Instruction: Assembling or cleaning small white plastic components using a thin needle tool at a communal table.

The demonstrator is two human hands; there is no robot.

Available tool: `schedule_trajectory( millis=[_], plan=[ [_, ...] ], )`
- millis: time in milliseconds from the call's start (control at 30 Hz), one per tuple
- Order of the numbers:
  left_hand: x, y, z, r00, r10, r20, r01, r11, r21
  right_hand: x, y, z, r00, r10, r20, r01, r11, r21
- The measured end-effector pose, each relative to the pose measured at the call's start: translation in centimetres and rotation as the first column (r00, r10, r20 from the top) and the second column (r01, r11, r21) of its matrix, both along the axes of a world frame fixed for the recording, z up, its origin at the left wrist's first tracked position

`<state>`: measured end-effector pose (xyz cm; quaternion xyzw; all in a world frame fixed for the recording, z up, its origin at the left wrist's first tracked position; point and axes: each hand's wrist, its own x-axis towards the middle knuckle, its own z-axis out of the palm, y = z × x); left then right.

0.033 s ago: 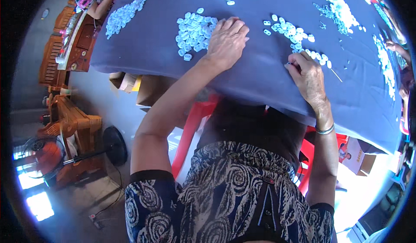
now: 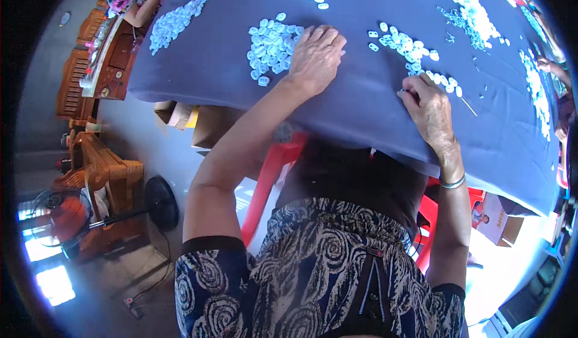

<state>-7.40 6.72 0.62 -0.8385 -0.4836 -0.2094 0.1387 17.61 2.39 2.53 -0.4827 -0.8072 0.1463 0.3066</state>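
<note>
My left hand (image 2: 317, 61) rests at the right edge of a pile of small pale oval plastic pieces with holes (image 2: 271, 46). Its fingers are bent and close together, with the tips turned down out of sight, so what they hold is hidden. Farther right, my right hand (image 2: 430, 106) is closed, thumb against the curled forefinger. A tiny bit of something shows at the thumb tip, too small to name. Just beyond that hand lies a looser group of the same pale pieces (image 2: 409, 47), with a short row of them (image 2: 445, 82) trailing rightward.
A thin pale stick (image 2: 468, 105) lies on the dark tablecloth (image 2: 361, 103). More piles (image 2: 180, 21) and small dark metal-looking bits (image 2: 460, 21) lie farther off. Another person's arm (image 2: 144, 12) shows at far left, others at far right. Beside me stands a floor fan (image 2: 63, 214).
</note>
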Motion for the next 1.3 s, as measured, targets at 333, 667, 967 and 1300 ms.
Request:
schedule_trajectory(
  millis=[333,667,967,1300],
  plan=[
    [-6.5,2.7,0.2,0.985,0.171,0.023,-0.173,0.98,0.094,0.2,0.2,0.0,1.0,0.023,0.008,-0.024,0.999,0.041],
    [-12.2,4.3,-0.1,0.978,0.208,0.031,-0.21,0.967,0.141,0.1,0.1,0.2,1.0,-0.002,0.001,0.002,1.0,0.011],
    [-9.6,5.5,-0.2,0.994,0.1,0.042,-0.104,0.985,0.138,-0.2,0.1,0.4,1.0,0.01,0.008,-0.01,1.0,-0.011],
    [-12.2,2.9,0.7,0.976,0.214,-0.027,-0.209,0.968,0.141,-0.2,0.1,0.1,1.0,0.023,-0.004,-0.023,1.0,0.017]
  ],
)
